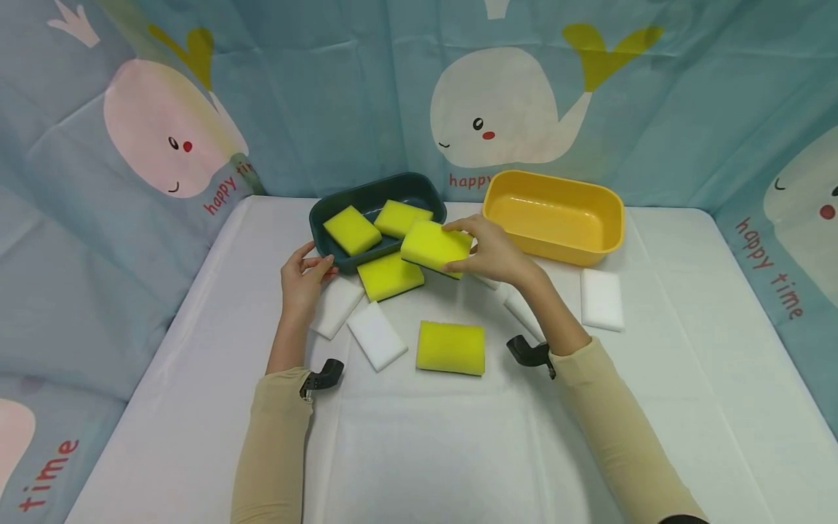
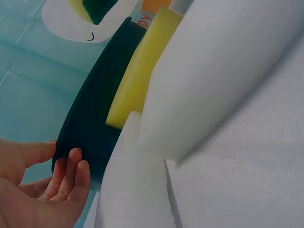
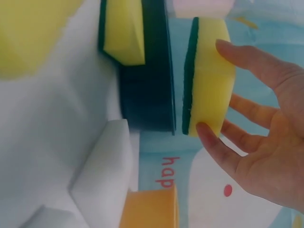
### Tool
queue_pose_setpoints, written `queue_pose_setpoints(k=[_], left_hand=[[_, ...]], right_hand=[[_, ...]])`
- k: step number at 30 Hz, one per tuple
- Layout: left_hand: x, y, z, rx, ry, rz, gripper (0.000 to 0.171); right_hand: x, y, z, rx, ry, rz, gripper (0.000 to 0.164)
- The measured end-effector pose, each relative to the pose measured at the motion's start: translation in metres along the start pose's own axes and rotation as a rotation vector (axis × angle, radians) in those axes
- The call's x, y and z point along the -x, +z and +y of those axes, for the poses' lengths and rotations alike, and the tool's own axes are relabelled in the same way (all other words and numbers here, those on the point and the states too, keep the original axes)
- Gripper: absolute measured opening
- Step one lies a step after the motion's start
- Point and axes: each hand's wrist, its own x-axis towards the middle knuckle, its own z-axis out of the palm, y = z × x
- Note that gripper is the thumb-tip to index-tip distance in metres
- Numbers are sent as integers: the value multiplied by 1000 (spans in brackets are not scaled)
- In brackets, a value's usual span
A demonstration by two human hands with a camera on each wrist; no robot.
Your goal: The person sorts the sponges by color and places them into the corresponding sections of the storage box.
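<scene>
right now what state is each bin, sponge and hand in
Dark green bin, holding two yellow sponges
Yellow bin, nothing visible inside
Raised scouring sponge, yellow side up
Two tabletop scouring sponges, yellow side up
White sponge blocks, lying on tablecloth
Left hand, holding dark green bin's rim
Right hand, holding raised scouring sponge

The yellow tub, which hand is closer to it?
Right. The right hand holds a yellow sponge just by the yellow tub's left end. The left hand is farther off, at the green tub's left end.
</scene>
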Motion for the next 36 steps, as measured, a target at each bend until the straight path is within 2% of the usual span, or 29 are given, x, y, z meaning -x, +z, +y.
queue_pose_setpoints(k=[12,24,36], left_hand=[[-1,-1,-1,7,1,-3,64],[0,-1,-1,6,-1,-2,64],[-1,-2,0,-10,4,-8,65]], right_hand=[[-20,-5,-14,20,-16,32,70],[-41,-5,-23,45,4,27,71],[-64,-2,-28,43,58,24,70]])
